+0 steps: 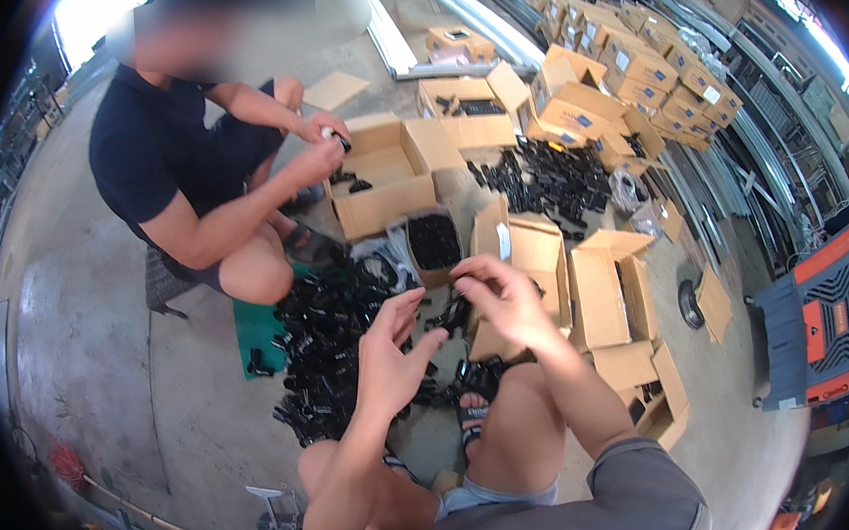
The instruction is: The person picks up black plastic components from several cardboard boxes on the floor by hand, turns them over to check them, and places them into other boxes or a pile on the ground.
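Observation:
My left hand (387, 357) is raised over the floor with thumb and fingers apart, holding nothing. Just to its right, my right hand (500, 297) pinches a small black part (455, 312) with thumb and fingertips; its exact kind is too small to tell. A large heap of similar black parts (322, 344) spreads on the floor to the left of my hands. Beyond my fingers stands a small open box (437, 267) filled with tiny black pieces.
A person (161, 174) sits opposite at left, handling a small black-and-white piece. An open carton (382, 204) stands before them. More open cartons (613, 297) line my right, with another black heap (551, 180) beyond. Stacked boxes, metal profiles and a grey-orange machine (821, 318) stand farther right.

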A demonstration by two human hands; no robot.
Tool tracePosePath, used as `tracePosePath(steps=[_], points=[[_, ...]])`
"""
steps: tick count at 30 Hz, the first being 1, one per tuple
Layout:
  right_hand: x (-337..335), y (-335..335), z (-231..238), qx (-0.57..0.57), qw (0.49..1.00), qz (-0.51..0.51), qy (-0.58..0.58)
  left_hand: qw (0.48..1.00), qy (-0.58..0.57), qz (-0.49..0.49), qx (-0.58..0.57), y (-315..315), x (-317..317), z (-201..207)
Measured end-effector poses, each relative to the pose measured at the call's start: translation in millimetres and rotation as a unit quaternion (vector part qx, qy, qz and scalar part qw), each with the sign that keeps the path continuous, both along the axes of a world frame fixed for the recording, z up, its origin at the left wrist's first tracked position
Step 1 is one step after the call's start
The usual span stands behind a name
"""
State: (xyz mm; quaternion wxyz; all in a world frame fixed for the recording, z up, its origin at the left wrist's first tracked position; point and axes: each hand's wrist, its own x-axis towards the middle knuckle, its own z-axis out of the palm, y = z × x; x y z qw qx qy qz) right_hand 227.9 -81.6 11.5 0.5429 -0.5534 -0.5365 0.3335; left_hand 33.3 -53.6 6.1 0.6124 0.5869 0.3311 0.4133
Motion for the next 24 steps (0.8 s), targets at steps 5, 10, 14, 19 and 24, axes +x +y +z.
tracePosePath(steps=[5,10,14,19,24], points=[[82.1,-83.6,-77.9,-0.183,0.946,-0.159,-0.216,0.998,0.056,0.0,0.009,-1.8,1.7,5.1],[134.3,-170.5,-197.3,-0.389,0.827,-0.088,-0.396,0.995,0.1,-0.015,0.007,2.6,-10.1,6.6],[124.8,-155.9,-196.2,-0.467,0.741,-0.099,-0.473,0.992,0.125,-0.018,0.003,4.2,-11.4,5.0],[187.3,-89.9,-239.0,-0.424,0.783,-0.226,-0.395,0.991,0.134,-0.005,0.0,6.9,0.7,-1.7],[251.3,-52.1,-287.0,-0.426,0.81,-0.271,-0.3,0.988,0.151,-0.007,0.011,8.5,3.2,-4.9]])
